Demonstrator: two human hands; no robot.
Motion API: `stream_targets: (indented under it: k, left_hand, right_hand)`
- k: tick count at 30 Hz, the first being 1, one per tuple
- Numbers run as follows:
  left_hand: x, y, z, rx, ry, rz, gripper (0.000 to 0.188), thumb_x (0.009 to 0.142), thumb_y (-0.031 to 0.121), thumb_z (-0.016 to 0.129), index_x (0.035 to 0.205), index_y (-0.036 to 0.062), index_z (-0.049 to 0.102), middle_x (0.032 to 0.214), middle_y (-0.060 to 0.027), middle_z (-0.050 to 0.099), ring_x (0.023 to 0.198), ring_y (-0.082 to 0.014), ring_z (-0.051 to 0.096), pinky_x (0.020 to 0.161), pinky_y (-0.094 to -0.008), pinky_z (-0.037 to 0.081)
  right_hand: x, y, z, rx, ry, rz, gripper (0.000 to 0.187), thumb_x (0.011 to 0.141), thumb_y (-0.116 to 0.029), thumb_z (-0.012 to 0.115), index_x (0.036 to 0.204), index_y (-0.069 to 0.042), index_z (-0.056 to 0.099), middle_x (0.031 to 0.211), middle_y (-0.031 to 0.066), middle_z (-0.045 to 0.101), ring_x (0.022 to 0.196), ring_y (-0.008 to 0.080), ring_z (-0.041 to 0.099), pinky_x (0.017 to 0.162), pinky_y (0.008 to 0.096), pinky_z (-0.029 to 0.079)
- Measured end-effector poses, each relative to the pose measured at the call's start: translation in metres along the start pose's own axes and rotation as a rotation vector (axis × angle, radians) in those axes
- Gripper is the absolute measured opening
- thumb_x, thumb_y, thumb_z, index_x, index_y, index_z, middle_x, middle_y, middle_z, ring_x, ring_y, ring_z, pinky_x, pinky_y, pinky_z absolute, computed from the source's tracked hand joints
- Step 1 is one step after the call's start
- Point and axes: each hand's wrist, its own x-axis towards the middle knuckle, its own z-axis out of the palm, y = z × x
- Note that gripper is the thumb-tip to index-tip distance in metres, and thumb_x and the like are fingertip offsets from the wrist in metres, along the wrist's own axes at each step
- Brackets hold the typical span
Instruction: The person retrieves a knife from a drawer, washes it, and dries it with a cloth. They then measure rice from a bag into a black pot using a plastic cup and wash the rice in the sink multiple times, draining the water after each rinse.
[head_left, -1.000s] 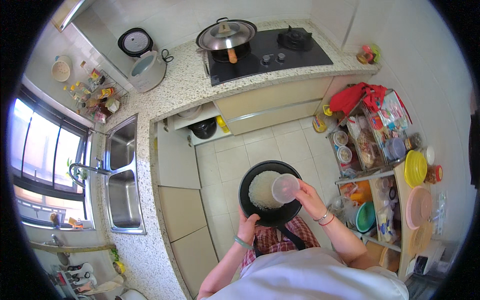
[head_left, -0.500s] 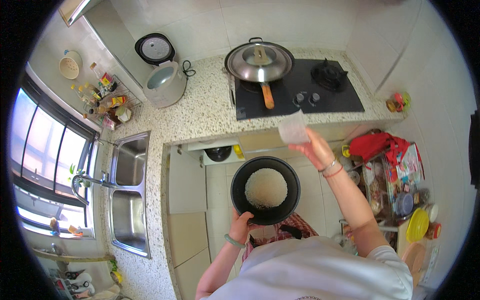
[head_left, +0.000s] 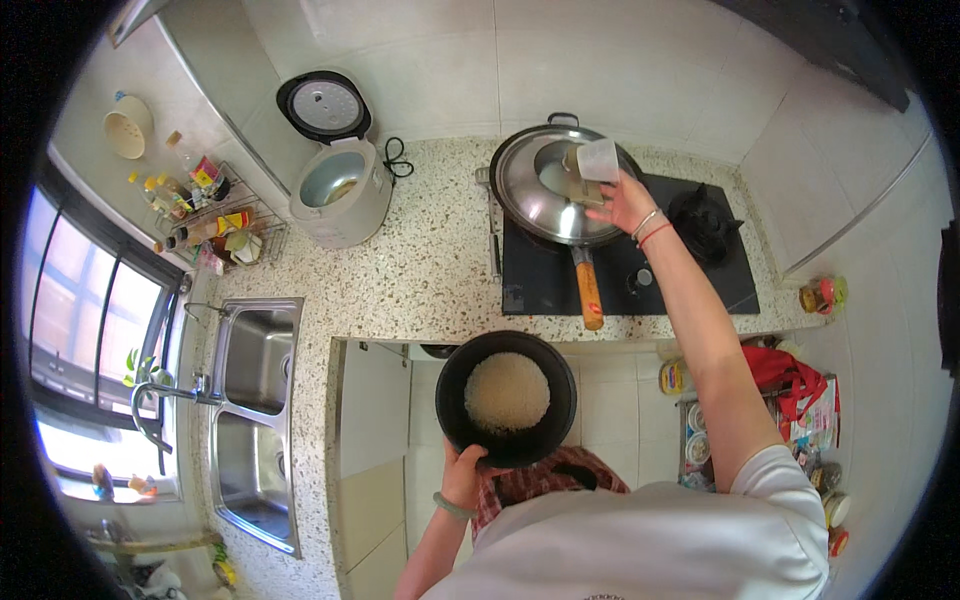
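Note:
My left hand [head_left: 461, 482] grips the near rim of a black inner pot [head_left: 562, 402], thumb over the edge. White rice [head_left: 508, 392] covers the pot's bottom. Held in front of my body, the pot is below the counter's front edge. My right hand [head_left: 628, 204] reaches over the stove, closed on a small translucent measuring cup [head_left: 598, 160]. The cup is above or beside the knob of a steel lid [head_left: 523, 190] on a wok; whether they touch I cannot tell. The wok's wooden handle [head_left: 588, 290] points toward me.
A rice cooker [head_left: 345, 205] stands on the speckled counter [head_left: 430, 240] with its lid raised. Two steel sink basins [head_left: 258, 355] lie at the left, under bottles on a wire rack [head_left: 265, 235]. A black burner [head_left: 703, 220] is right of the wok. Jars and a red bag [head_left: 780, 375] crowd the right.
My right hand has carried the measuring cup forward, from in front of the stove to over the wok lid. My view has shifted, and the pot with rice stays in my left hand.

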Motion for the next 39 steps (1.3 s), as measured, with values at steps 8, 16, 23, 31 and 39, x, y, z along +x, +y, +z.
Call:
stream_targets:
  k: [8,16,23,31,39]
  left_hand:
    - [0.065,0.058,0.002,-0.019,-0.054,-0.093,0.059,0.082,-0.002,0.045,0.138,0.0124,0.033,0.13,-0.0165,0.048,0.105,-0.038,0.06,0.071,-0.0499,0.062]
    - [0.105,0.092,0.005,-0.004,-0.076,-0.148,0.06,0.082,-0.005,0.043,0.138,0.0137,0.032,0.128,-0.0169,0.049,0.102,-0.0379,0.062,0.067,-0.0464,0.064]
    - [0.117,0.102,0.007,0.004,-0.12,-0.178,0.065,0.081,-0.001,0.045,0.14,0.0191,0.024,0.13,-0.0149,0.044,0.105,-0.0349,0.06,0.072,-0.0471,0.061]
    - [0.127,0.102,0.016,0.027,-0.172,-0.153,0.064,0.083,-0.002,0.045,0.141,0.019,0.027,0.128,-0.017,0.05,0.099,-0.0364,0.064,0.065,-0.045,0.064]
    - [0.126,0.085,0.008,0.067,-0.143,-0.175,0.069,0.082,-0.001,0.048,0.143,0.0226,0.024,0.129,-0.0143,0.049,0.1,-0.0343,0.063,0.066,-0.0438,0.063]
  right_hand:
    - [0.035,0.012,0.0,0.005,-0.096,-0.008,0.039,0.1,-0.028,0.041,0.125,0.0,0.052,0.114,0.0148,0.063,0.099,0.0288,0.066,0.09,0.0405,0.053]
    - [0.043,0.002,0.003,-0.13,0.048,-0.262,0.034,0.099,-0.024,0.046,0.115,0.004,0.058,0.102,0.0146,0.066,0.083,0.0222,0.067,0.074,0.0339,0.056]
    - [0.019,-0.089,0.049,0.026,0.068,-0.269,0.035,0.1,-0.014,0.041,0.122,0.012,0.048,0.113,0.0256,0.06,0.093,0.0244,0.064,0.082,0.0323,0.057]
    - [0.012,-0.092,0.033,-0.004,0.069,-0.345,0.037,0.101,-0.017,0.04,0.125,0.011,0.047,0.113,0.024,0.06,0.093,0.0242,0.063,0.081,0.033,0.057]
    - [0.026,0.01,0.022,-0.148,0.159,-0.356,0.036,0.101,-0.026,0.043,0.11,0.005,0.059,0.094,0.0143,0.067,0.077,0.021,0.067,0.068,0.0337,0.056]
